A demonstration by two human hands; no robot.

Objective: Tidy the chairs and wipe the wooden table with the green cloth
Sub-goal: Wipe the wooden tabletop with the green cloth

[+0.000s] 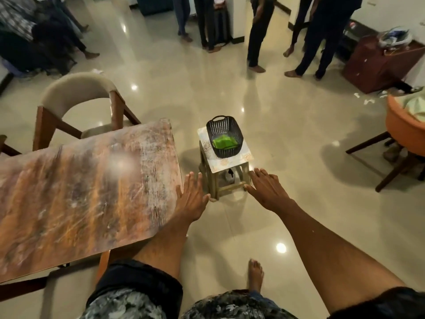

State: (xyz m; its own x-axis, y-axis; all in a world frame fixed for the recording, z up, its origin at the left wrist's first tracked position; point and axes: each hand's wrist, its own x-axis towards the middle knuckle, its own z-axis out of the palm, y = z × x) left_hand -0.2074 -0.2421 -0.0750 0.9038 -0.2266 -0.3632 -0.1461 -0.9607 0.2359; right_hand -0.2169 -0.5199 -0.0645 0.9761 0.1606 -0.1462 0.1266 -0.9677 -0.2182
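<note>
Both hands are stretched forward and low, empty, with the fingers spread wide and nothing held. The left hand (pixel 192 196) is seen at the near corner of the wooden tabletop (pixel 80 192); whether it touches the edge cannot be told. The right hand (pixel 268 188) is held out in front of the small stool (pixel 224 166), close to its legs in the picture, and contact cannot be confirmed either.

The green cloth (pixel 222 142) is lying folded in the bottom of a black plastic basket (pixel 224 137), which is set on the patterned top of the stool, just beside the table's end. A beige upholstered chair (pixel 79 104) is pushed in at the far side of the table, and an orange chair (pixel 401 139) is standing well apart at the right, with fabric piled on its seat.

The wiping is judged not yet begun, since the cloth is in the basket and the tabletop looks smeared and dusty. The fetching of the cloth appears to be the step in hand. For the next move, one hand would need to be lifted over the basket rim and closed on the cloth.
</note>
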